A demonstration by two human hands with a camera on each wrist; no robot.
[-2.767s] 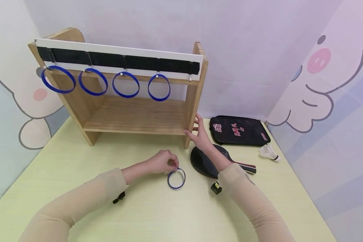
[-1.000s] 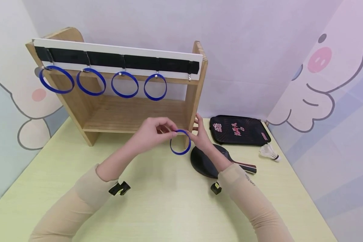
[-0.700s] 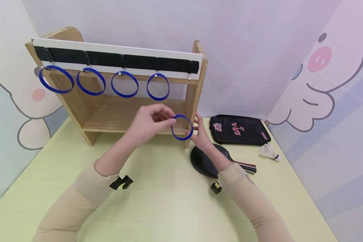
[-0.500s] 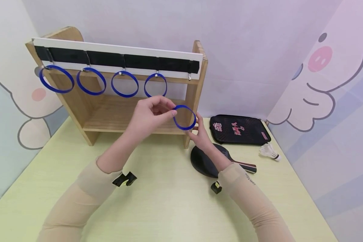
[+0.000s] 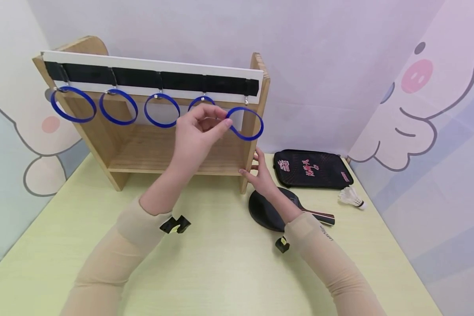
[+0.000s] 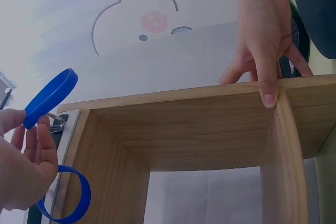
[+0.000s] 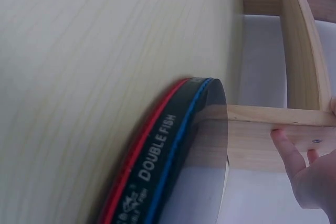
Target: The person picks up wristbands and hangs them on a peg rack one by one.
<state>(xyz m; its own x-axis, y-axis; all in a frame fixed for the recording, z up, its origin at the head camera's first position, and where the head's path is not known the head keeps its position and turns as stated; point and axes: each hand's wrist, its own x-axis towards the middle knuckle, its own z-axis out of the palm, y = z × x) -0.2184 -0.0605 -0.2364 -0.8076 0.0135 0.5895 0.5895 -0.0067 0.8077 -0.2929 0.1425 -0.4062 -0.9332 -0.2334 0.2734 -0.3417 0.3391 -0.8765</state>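
My left hand pinches a blue wristband between thumb and fingertips. The band is raised in front of the rack's right end, just below the rightmost metal hook, which carries no band. In the left wrist view the held wristband tilts close to a hook. More blue wristbands hang from the other hooks along the black strip; my left hand partly covers one. My right hand grips the right side panel of the wooden shelf, thumb over its front edge and fingers on the outer face.
A black table tennis paddle lies under my right forearm; its edge shows in the right wrist view. Behind it are a black zip case and a white shuttlecock. Walls stand behind the table and at both sides.
My left hand has lifted the wristband from the tabletop, up past the shelf board to hook height, and slightly right. My right hand has kept its place on the side panel.
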